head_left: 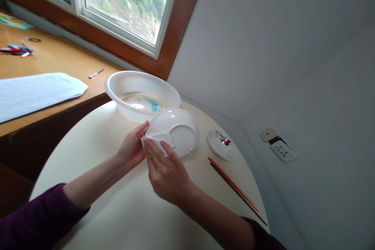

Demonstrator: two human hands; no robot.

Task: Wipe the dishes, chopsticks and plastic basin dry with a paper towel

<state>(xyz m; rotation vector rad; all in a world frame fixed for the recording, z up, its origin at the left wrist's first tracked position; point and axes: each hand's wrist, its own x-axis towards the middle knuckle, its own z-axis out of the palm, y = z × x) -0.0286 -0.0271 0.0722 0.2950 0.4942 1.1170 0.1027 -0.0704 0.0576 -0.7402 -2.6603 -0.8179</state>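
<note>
A shiny white bowl (158, 123) is tilted over the round table, its underside and foot ring facing me. My left hand (133, 146) grips the bowl at its left edge, fingers partly hidden behind it. Pressed against the bowl's outer side is a folded white tissue or thin cloth (169, 140); which of the two, I cannot tell. My right hand (166, 172) is closed over that piece, fingers bent against the bowl near the left hand.
A translucent basin (114, 93) with a blue-green patch inside stands behind the bowl. To the right lie a small decorated white dish (218, 146) and chopsticks (234, 187) on the round table (96, 144). Papers (38, 91) and a pen (96, 73) rest on the wooden desk.
</note>
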